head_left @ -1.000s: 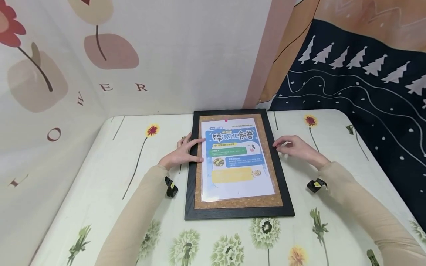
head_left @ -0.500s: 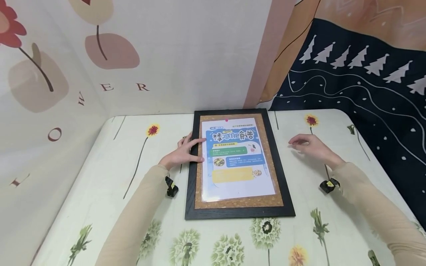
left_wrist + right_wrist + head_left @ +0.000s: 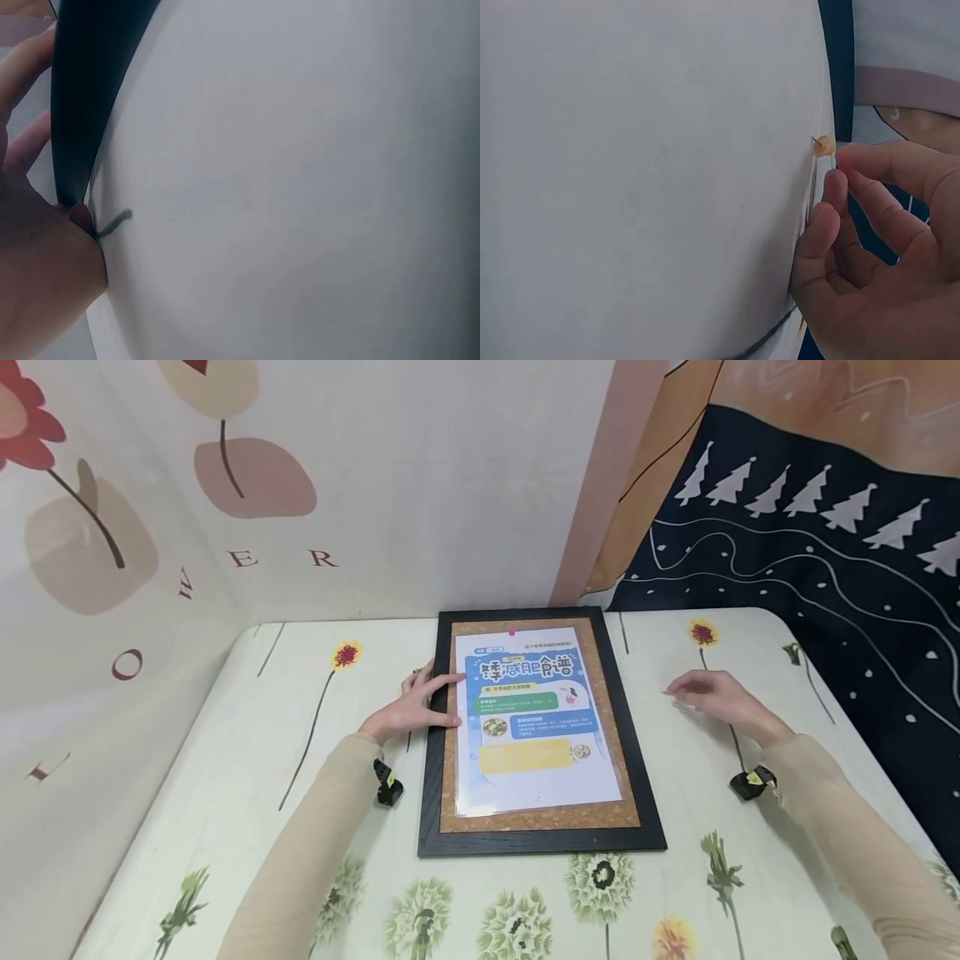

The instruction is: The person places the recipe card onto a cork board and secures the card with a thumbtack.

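Observation:
A black-framed corkboard (image 3: pixel 525 841) lies on the table. A colourful printed sheet (image 3: pixel 510 785) with Chinese lettering rests on its cork, a pink push pin (image 3: pixel 512 632) at its top edge. My left hand (image 3: pixel 408 706) spans the board's left side, with fingers spread over the frame and touching the sheet's left edge. In the left wrist view, the hand (image 3: pixel 45 262) wraps the frame edge (image 3: pixel 86 90). Off the board's right side, my right hand (image 3: pixel 723 697) holds its fingers bent together. In the right wrist view, its fingertips pinch a small pale-yellow thumbtack (image 3: pixel 823 145), point outward.
A white tablecloth (image 3: pixel 247 827) printed with flowers covers the table. Behind it hangs a pale wall cloth (image 3: pixel 420 527), with a dark tree-patterned cloth (image 3: pixel 750 560) at the right. Black wrist cameras (image 3: pixel 750 783) sit on both wrists.
My right hand has drawn back from the board's right edge, moving rightward over the tablecloth. The left hand and the board have stayed in place.

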`<state>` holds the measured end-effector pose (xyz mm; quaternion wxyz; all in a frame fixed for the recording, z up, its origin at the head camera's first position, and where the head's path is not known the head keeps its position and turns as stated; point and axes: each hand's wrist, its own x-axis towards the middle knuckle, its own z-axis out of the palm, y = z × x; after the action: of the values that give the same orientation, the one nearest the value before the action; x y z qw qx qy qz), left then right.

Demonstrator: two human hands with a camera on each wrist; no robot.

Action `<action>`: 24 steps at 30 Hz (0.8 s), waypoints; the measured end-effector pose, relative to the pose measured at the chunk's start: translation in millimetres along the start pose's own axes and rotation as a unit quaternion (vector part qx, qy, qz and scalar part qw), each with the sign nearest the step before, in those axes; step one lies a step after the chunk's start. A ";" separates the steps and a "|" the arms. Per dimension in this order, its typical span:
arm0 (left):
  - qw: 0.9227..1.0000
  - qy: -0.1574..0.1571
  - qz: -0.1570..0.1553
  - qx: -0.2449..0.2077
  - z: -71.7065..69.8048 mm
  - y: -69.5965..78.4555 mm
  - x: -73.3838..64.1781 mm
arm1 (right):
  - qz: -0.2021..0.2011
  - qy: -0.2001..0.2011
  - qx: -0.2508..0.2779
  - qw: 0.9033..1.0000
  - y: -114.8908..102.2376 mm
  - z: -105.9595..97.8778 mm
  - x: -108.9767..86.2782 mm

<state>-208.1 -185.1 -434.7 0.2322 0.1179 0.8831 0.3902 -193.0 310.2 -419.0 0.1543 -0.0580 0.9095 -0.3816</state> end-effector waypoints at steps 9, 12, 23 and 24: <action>1.000 0.000 0.002 0.000 1.5 -0.2 0.6 | 0.016 -0.004 0.016 1.000 8.2 0.1 -1.3; 1.000 -0.002 0.005 -0.001 1.7 0.4 0.2 | 0.023 -0.004 0.020 1.000 11.0 0.0 -2.8; 1.000 0.001 0.006 -0.002 0.2 0.9 -1.3 | 0.008 -0.005 0.018 1.000 9.8 2.2 -3.4; 1.000 0.000 0.006 -0.001 0.3 1.0 -1.3 | 0.009 -0.004 0.014 1.000 9.7 2.5 -3.0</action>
<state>-206.8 -184.7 -433.7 0.2297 0.1229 0.8820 0.3926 -189.3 316.0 -426.9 0.1618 -0.0491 0.9038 -0.3931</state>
